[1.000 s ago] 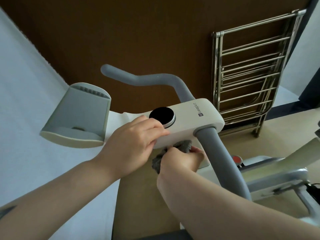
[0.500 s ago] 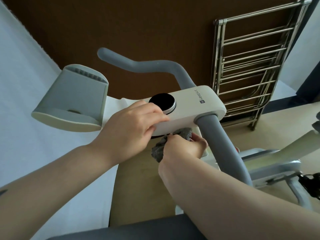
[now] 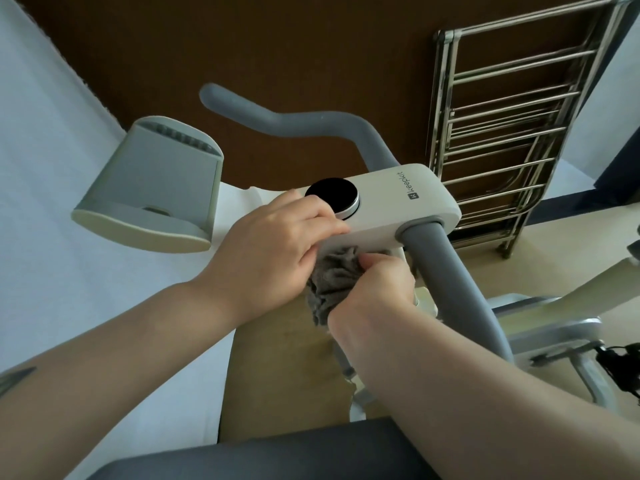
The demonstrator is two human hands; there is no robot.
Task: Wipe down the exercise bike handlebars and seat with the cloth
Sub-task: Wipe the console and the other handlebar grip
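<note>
The exercise bike's cream console (image 3: 408, 206) with a round black dial (image 3: 331, 196) fills the middle. Grey handlebars run from it: the far bar (image 3: 287, 121) curves up and left, the near bar (image 3: 453, 292) comes down toward me on the right. My left hand (image 3: 277, 247) rests palm-down on the console's left end, fingers beside the dial. My right hand (image 3: 377, 292) is closed on a crumpled grey cloth (image 3: 332, 282), pressed against the console's underside and stem. The dark grey seat (image 3: 263, 455) shows along the bottom edge.
A grey tablet holder (image 3: 152, 181) juts out left of the console. A folded metal rack (image 3: 519, 126) leans on the brown wall at right. White bedding (image 3: 52, 237) lies on the left. Bike frame parts (image 3: 554, 334) and beige floor sit lower right.
My view has tilted down, bringing the seat into sight. The right hand with the cloth has shifted slightly left under the console; the left hand stays on the console.
</note>
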